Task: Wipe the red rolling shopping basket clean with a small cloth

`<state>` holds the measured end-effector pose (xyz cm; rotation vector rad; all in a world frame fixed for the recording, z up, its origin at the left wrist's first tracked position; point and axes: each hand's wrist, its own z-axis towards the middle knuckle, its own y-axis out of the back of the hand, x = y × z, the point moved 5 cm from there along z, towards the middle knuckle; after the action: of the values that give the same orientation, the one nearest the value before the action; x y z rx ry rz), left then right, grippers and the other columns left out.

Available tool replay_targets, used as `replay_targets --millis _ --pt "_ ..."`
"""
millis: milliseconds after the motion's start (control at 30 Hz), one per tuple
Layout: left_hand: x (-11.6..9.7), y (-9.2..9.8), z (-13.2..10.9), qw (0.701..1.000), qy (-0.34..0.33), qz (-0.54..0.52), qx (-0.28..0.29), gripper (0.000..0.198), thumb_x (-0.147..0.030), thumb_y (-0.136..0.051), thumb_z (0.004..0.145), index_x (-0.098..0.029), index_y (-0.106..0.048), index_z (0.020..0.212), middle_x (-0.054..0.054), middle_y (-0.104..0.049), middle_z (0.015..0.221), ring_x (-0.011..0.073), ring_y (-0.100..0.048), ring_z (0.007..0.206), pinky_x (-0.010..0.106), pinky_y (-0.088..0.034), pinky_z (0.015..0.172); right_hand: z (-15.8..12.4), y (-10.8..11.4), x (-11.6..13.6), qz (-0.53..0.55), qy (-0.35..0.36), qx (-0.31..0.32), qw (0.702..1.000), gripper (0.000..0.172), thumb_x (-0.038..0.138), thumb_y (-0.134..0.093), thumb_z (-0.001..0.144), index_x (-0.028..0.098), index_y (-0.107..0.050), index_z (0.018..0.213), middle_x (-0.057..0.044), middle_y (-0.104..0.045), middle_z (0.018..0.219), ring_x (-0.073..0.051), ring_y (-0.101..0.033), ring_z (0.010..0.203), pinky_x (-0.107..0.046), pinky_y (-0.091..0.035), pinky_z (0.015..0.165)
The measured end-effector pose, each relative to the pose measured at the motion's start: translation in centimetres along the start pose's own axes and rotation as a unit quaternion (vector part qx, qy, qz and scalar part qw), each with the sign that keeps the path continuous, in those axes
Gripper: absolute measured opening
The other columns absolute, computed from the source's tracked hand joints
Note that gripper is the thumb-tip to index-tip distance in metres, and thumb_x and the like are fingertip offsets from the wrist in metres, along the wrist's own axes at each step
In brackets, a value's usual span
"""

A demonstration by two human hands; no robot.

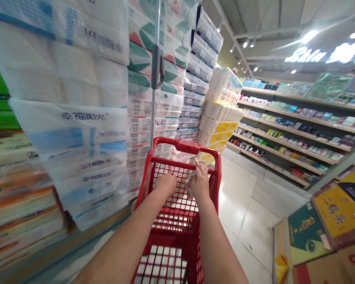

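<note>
Both my forearms reach down into a red plastic shopping basket [154, 173] on the floor in front of me. My left hand [165, 184] is curled into a fist low inside the basket, and what its fingers hold is hidden. My right hand [200, 178] is closed around a small crumpled pale item [190, 178] near the basket's far wall. The basket's grey telescopic handle [157, 67] rises straight up from its far rim.
Tall stacks of wrapped toilet paper and tissue packs [77, 130] stand close on the left. More tissue stacks [219, 114] stand beyond the basket. Shelves of small goods [296, 130] line the right side. Cardboard boxes [322, 228] sit at the near right. A tiled aisle floor [245, 197] runs between them.
</note>
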<state>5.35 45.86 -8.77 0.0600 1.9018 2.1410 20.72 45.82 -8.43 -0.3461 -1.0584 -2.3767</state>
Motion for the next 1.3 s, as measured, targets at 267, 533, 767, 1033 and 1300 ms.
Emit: replay_targets --millis 267,533,767,1033,1300 --pt "0.1 2.0 -0.4 1.000 0.022 0.013 -0.013 0.046 -0.036 -0.027 0.095 -0.019 -0.068 0.104 0.014 -0.072 0.100 0.0287 -0.067 0.096 0.043 -0.051 0.080 -0.2 0.1 2.9 -0.049 0.013 0.067 0.996 0.042 0.013 -0.042 0.085 0.010 -0.061 0.122 -0.014 -0.046 0.141 -0.029 -0.030 0.137 -0.047 -0.026 0.114" --pt "0.3 2.6 -0.6 0.999 0.029 0.006 -0.031 0.043 -0.037 -0.029 0.095 -0.019 -0.068 0.101 0.013 -0.074 0.095 0.0292 -0.069 0.092 0.041 -0.051 0.077 -2.7 -0.8 7.0 -0.119 0.028 0.260 0.958 0.072 0.024 -0.074 0.064 0.017 -0.050 0.131 -0.014 -0.046 0.138 -0.037 -0.033 0.130 -0.050 -0.035 0.102" --pt "0.3 2.7 -0.7 0.999 0.029 0.000 -0.028 0.044 -0.038 -0.028 0.096 -0.019 -0.067 0.105 0.014 -0.073 0.097 0.0285 -0.068 0.093 0.040 -0.050 0.079 -2.9 -1.1 6.8 -0.158 0.034 0.256 0.953 0.079 0.025 -0.078 0.063 0.021 -0.044 0.135 -0.013 -0.040 0.143 -0.040 -0.028 0.134 -0.053 -0.036 0.101" --pt "0.3 2.2 -1.0 0.999 0.035 0.003 -0.027 0.050 -0.041 -0.023 0.097 -0.019 -0.066 0.108 0.015 -0.071 0.101 0.0279 -0.067 0.096 0.042 -0.049 0.084 -1.3 -1.1 6.4 -0.108 0.028 0.221 0.969 0.028 0.017 -0.058 0.079 0.020 -0.061 0.107 -0.011 -0.052 0.126 -0.032 -0.040 0.120 -0.045 -0.044 0.093" --pt "-1.0 1.6 -4.7 0.999 -0.023 0.025 -0.006 0.043 -0.022 -0.036 0.091 -0.020 -0.055 0.129 0.014 -0.042 0.148 0.0316 -0.050 0.126 0.046 -0.047 0.094 -1.7 -0.7 6.2 -0.112 0.028 0.211 0.971 0.025 0.013 -0.042 0.089 0.019 -0.061 0.104 -0.010 -0.053 0.125 -0.031 -0.041 0.117 -0.040 -0.048 0.083"
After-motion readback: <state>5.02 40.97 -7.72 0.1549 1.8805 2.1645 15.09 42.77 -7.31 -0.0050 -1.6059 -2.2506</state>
